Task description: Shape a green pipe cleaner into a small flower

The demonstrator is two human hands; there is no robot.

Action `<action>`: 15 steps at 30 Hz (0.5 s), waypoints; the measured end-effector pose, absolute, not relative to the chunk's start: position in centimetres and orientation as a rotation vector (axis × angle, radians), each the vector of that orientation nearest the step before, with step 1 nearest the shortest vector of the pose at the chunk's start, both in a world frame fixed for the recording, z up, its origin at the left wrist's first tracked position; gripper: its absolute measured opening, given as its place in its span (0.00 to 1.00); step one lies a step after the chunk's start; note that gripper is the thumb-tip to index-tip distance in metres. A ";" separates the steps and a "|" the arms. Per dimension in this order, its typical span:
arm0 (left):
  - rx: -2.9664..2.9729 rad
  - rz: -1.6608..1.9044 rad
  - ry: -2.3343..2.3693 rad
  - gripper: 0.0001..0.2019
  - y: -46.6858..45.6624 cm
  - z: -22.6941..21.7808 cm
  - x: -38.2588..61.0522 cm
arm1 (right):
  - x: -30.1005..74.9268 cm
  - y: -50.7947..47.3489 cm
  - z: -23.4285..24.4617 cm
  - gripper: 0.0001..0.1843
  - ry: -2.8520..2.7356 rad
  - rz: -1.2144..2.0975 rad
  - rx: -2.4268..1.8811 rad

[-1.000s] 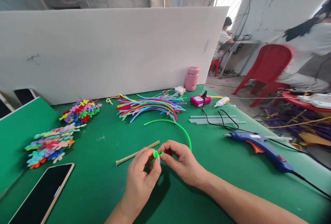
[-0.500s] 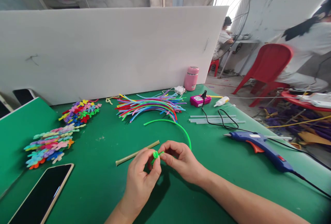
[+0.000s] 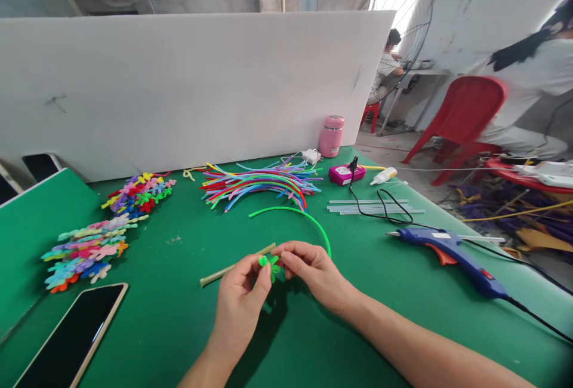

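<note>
My left hand [image 3: 243,299] pinches a small bright green pipe-cleaner flower [image 3: 274,269] between thumb and fingertips, its looped petals facing up. At the flower's right side, my right hand [image 3: 311,268] has its fingers curled and closed, with the index fingertip and thumb against a petal. A tan stick [image 3: 219,276] lies on the table just behind my left hand, partly covered by it. Curving from behind my right hand is a single long green pipe cleaner [image 3: 313,222]. Farther back sits a bundle of mixed-colour pipe cleaners [image 3: 259,182].
Finished pipe-cleaner flowers lie in two piles [image 3: 138,194] at the left, near a phone [image 3: 74,337]. On the right are a blue glue gun [image 3: 452,256], clear glue sticks [image 3: 367,209], a magenta box [image 3: 347,174] and a pink flask [image 3: 332,136]. A white board [image 3: 201,89] stands behind.
The green flower has turned and its petals now show spread out. My right fingertips have shifted slightly left along it; the left hand has tilted a little.
</note>
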State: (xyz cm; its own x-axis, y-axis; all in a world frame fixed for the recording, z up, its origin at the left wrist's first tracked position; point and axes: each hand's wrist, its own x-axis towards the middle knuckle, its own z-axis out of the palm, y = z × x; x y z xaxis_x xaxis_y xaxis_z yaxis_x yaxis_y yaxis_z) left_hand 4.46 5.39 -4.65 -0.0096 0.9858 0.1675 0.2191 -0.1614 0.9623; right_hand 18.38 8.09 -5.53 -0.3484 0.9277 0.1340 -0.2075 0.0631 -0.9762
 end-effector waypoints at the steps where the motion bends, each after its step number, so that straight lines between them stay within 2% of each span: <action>1: 1.396 1.248 1.293 0.08 5.5 -4.6 4.5 | 18.4 8.1 -5.5 0.15 -1.377 1.465 -0.830; 7: 1.176 1.235 1.235 0.10 5.6 -4.9 4.5 | 18.5 7.8 -5.4 0.13 -1.490 1.441 -0.837; 15: 0.962 1.200 1.135 0.08 5.7 -5.8 4.7 | 18.3 7.6 -4.9 0.15 -1.541 1.470 -0.916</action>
